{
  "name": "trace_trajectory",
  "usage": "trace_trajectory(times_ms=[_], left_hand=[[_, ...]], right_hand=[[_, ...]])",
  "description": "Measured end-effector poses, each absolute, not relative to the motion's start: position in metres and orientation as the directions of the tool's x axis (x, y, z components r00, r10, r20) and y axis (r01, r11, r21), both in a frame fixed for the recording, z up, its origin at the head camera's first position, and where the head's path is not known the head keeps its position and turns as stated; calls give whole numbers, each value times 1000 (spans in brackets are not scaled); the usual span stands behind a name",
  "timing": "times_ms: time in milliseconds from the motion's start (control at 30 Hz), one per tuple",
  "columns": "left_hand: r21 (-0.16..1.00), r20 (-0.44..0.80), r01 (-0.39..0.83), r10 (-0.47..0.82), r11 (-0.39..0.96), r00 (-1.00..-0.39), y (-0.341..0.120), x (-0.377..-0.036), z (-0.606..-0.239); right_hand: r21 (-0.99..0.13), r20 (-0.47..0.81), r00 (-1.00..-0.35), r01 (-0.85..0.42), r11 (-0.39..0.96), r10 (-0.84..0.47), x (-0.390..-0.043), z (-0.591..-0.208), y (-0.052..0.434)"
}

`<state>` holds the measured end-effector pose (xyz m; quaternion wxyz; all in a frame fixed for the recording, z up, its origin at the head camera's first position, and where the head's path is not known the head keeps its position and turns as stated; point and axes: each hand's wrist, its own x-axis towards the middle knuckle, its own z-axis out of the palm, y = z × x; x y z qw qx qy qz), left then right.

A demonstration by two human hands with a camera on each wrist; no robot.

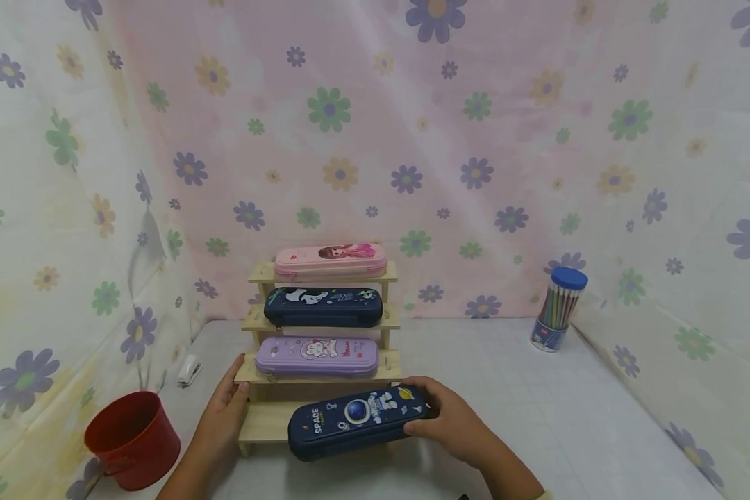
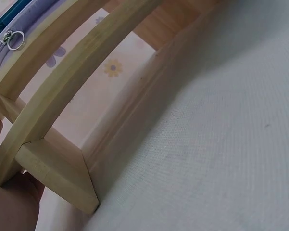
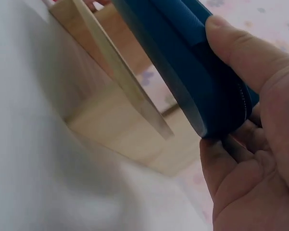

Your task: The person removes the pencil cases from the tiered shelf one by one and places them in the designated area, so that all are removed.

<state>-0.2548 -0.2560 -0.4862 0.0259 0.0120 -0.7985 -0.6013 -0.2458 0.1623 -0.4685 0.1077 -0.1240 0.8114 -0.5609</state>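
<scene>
**Space-print case held at the foot of a stepped wooden rack**

A person's right hand (image 1: pixel 453 423) grips one end of a navy pencil case (image 1: pixel 357 420) printed with an astronaut, holding it tilted just over the lowest step of a wooden rack (image 1: pixel 264 421) on the white worktop (image 1: pixel 537 417). The right wrist view shows what the head view hides: thumb on top, fingers (image 3: pixel 231 159) curled beneath the case's edge. The left hand (image 1: pixel 225 410) rests with fingers nearly straight against the rack's left side; its wrist camera shows the lilac case's zip pull (image 2: pixel 13 39). Lilac (image 1: pixel 317 356), dark blue (image 1: pixel 322 307) and pink (image 1: pixel 330 262) cases fill the upper steps. A red bucket (image 1: pixel 132 439) and pencil tub (image 1: pixel 557 300) stand well apart.
</scene>
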Motion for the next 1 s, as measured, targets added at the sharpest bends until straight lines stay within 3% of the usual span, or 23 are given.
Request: trace_trajectory(times_ms=[167,400,567,833,1000], left_hand=[[970,46,32,-51,241,-998,-256,-255,-486],[982,-87,-103,-99,162,-991,-254,-254,-487],[984,-115,-129,-118,125,-986,-249,-253,-488],[977,-67,-91,-127,191,-990,-250,-253,-488],[985,-39,-58,-120,160,-992,-250,-253,-489]], right_hand=[[-946,-39,-949,-66,319,-312,-250,-465,181],[-950,-56,-951,-42,308,-303,-248,-466,213],[-943,-62,-960,-33,331,-272,-246,-467,243],[-936,-90,-976,14,352,-199,-243,-469,279],[-918,-123,-984,62,393,-132,-242,-476,297]])
